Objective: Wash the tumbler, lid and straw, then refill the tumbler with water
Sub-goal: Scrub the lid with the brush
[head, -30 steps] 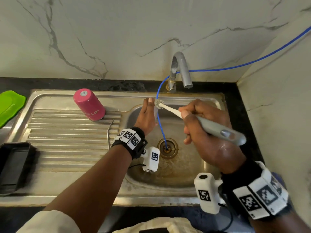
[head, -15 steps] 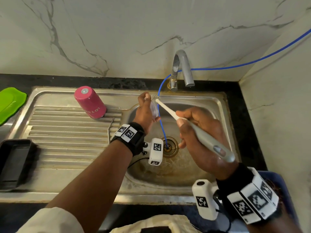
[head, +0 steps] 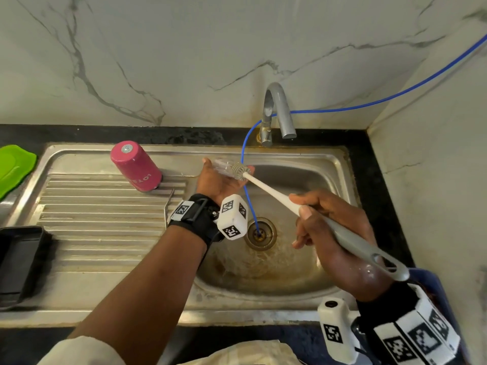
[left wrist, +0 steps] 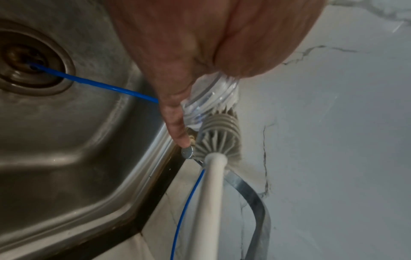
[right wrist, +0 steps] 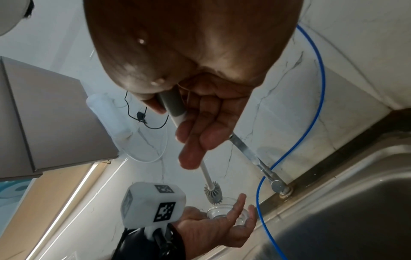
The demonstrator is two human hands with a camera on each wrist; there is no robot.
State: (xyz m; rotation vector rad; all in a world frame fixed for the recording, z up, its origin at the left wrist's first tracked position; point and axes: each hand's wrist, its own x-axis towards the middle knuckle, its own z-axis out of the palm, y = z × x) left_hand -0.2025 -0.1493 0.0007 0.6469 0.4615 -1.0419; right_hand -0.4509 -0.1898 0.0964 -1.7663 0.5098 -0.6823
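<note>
The left hand (head: 221,180) cradles the clear threaded plastic lid (left wrist: 209,98) over the steel sink (head: 340,164); the right hand (head: 334,233) grips the grey-handled silicone brush (head: 241,171). The lid is probably light, rigid and slippery when wet; hold it by its rim.

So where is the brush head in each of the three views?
Head: brush head at upper centre, against the clear lid in the left hand.
Left wrist: centre, below the lid.
Right wrist: lower centre, above the lid.
Shared landmark: the blue tube.
</note>
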